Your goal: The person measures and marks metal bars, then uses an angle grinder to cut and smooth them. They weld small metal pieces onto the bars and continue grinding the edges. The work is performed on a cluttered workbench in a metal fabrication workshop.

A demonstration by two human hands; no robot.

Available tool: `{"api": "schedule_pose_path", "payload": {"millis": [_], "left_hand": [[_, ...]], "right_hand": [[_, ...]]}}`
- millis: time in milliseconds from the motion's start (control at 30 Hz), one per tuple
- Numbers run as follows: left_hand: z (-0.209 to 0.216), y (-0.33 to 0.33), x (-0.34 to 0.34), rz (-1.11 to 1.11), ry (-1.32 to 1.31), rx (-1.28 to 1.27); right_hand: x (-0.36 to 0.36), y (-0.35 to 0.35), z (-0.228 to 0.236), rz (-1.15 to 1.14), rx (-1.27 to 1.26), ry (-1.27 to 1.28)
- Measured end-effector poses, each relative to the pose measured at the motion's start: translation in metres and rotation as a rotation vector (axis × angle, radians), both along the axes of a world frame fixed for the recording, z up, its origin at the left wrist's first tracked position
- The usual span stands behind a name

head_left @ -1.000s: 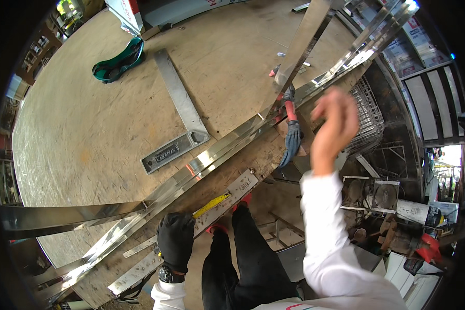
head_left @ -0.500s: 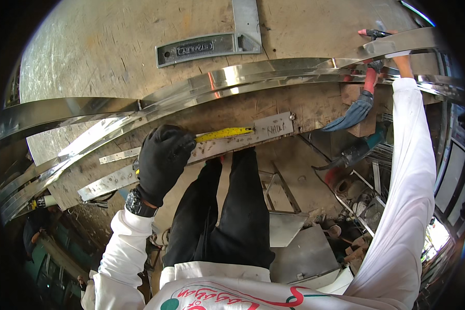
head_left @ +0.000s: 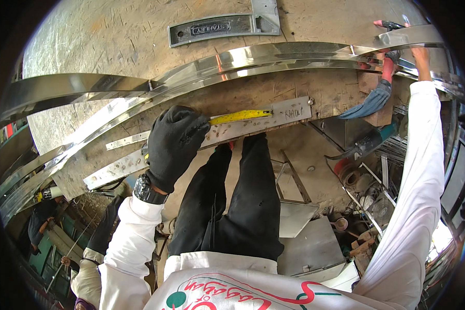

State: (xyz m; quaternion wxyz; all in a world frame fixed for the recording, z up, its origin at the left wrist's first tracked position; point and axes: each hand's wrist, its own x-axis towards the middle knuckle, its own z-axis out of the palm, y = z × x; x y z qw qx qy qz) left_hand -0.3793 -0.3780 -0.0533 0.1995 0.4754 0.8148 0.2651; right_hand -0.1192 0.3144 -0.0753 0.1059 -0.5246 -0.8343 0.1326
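Observation:
My left hand (head_left: 175, 144), in a black glove, is closed on a yellow tape measure (head_left: 241, 117). The yellow blade sticks out to the right of the fist, along a flat metal bar (head_left: 284, 112) with a spotted surface. A bit of yellow also shows at the fist's left side. My right arm reaches to the far right, where my right hand (head_left: 421, 58) is at a curved shiny metal strip (head_left: 413, 36). The strip hides most of that hand, so its fingers cannot be made out. A pink-and-black object (head_left: 389, 24) shows just beyond.
Long polished strips (head_left: 253, 56) curve across the scratched worktable (head_left: 315, 18). Behind them lies a metal try square (head_left: 217, 30). A blue-grey cloth-like piece (head_left: 372, 101) hangs near a wooden block (head_left: 380, 118). Below right are a power tool (head_left: 367, 144) and scrap; another person (head_left: 90, 279) is at lower left.
The view has shifted, so the table and both arms appear higher and farther right. My left hand keeps its hold on the tape measure. More of the person at lower left shows.

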Motion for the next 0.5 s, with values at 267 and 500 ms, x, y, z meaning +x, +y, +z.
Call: {"api": "schedule_pose_path", "payload": {"millis": [267, 500], "left_hand": [[0.003, 0.002, 0.001, 0.019, -0.039, -0.012], [-0.004, -0.001, 0.001, 0.013, 0.000, 0.024]], "right_hand": [[0.062, -0.074, 0.040, -0.009, -0.248, 0.152], [0.086, -0.253, 0.093, 0.123, -0.643, 1.263]]}}
